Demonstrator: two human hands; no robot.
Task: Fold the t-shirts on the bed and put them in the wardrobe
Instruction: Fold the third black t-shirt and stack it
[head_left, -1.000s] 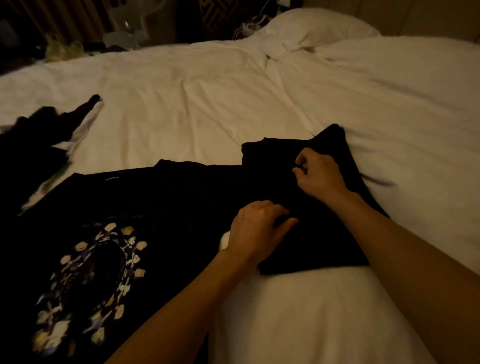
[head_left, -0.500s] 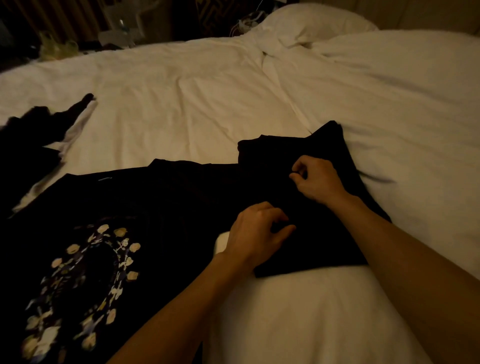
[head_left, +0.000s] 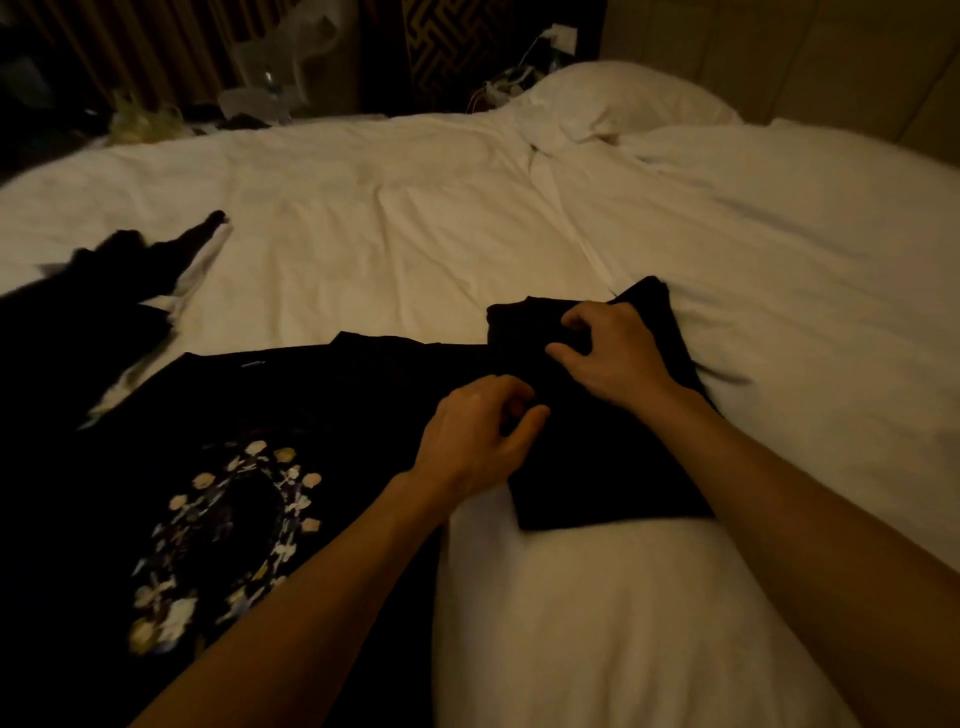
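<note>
The right hand (head_left: 618, 353) has its grip closed on soft black cloth, fingers and thumb curled in a pinch near the top of the folded t-shirt (head_left: 613, 467), a flat matte rectangle on the creased white bed (head_left: 415, 234). The left hand (head_left: 475, 434) curls at that shirt's 9 o'clock edge; whether its grip holds cloth I cannot tell. At 8 o'clock a printed t-shirt (head_left: 223, 525) spreads, black with a pale floral ring. At 10 o'clock lies a crumpled dark garment (head_left: 78, 322), at 1 o'clock a plump pillow (head_left: 613, 98).
</note>
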